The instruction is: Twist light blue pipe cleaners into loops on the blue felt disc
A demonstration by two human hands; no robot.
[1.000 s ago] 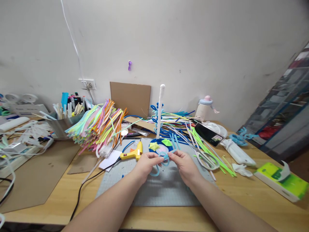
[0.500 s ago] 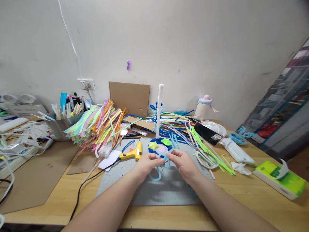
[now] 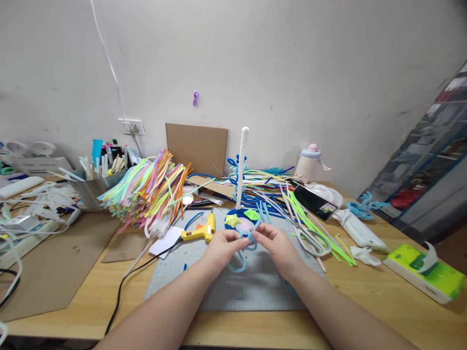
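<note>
Between my two hands is a light blue pipe cleaner bent into loops. My left hand pinches it from the left, and one loop hangs below those fingertips. Thumb and finger of my right hand pinch the same pipe cleaner near its upper end. Just behind the fingers stands a craft piece: a round dark blue base with yellow and green stars and a pale pink middle. A white upright stick rises from it, with blue curled loops beside it. My fingertips hide part of the base.
A yellow glue gun lies left of my hands on a grey cutting mat. Scissors, green pipe cleaners and a phone lie to the right. A big multicoloured pipe cleaner bundle is at the left, a tissue pack far right.
The looped pipe cleaner has turned slightly between my fingers, and its loops look flatter. Both hands keep their pinch in nearly the same place. The camera view has shifted a little.
</note>
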